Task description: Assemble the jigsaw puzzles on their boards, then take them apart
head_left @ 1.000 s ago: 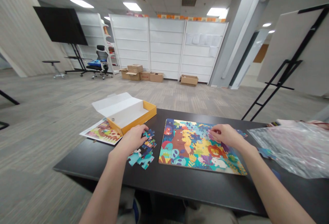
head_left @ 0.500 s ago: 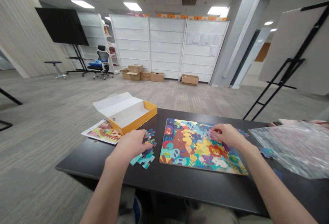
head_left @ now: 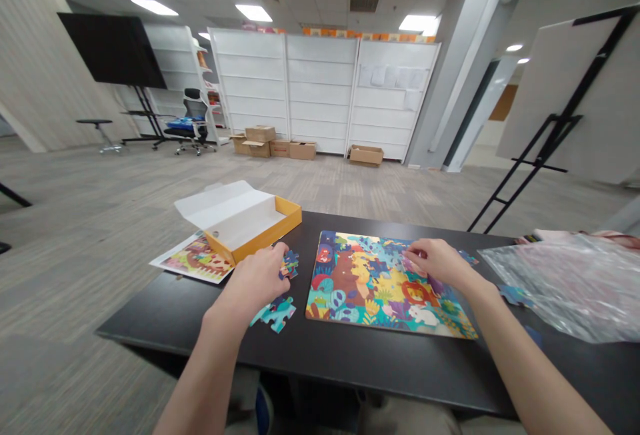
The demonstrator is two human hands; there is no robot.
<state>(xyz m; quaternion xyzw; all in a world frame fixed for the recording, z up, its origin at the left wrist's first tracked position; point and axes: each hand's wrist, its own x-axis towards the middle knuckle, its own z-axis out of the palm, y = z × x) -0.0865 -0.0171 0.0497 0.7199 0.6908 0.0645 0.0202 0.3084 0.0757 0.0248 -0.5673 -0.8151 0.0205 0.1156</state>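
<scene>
Curling the left hand (head_left: 255,283) partway over loose pieces (head_left: 291,264) just left of the puzzle board (head_left: 347,282), bringing thumb and fingers near together but not showing clearly whether gripping one. Bending the right hand (head_left: 443,263) into a near pinch at the board's upper right part, hiding anything possibly held. Seeing the board lying flat on the bench (head_left: 200,315), with more pieces (head_left: 278,316) beside its lower left, an open yellow box (head_left: 267,230) and a printed sheet (head_left: 193,260) farther left, and a clear plastic bag (head_left: 575,285) to its right. Probably handling pieces best by nipping one at its edges, leaving the tabs uncovered, lifting without sweeping the pile, and pressing lightly straight down without nudging neighbours.
</scene>
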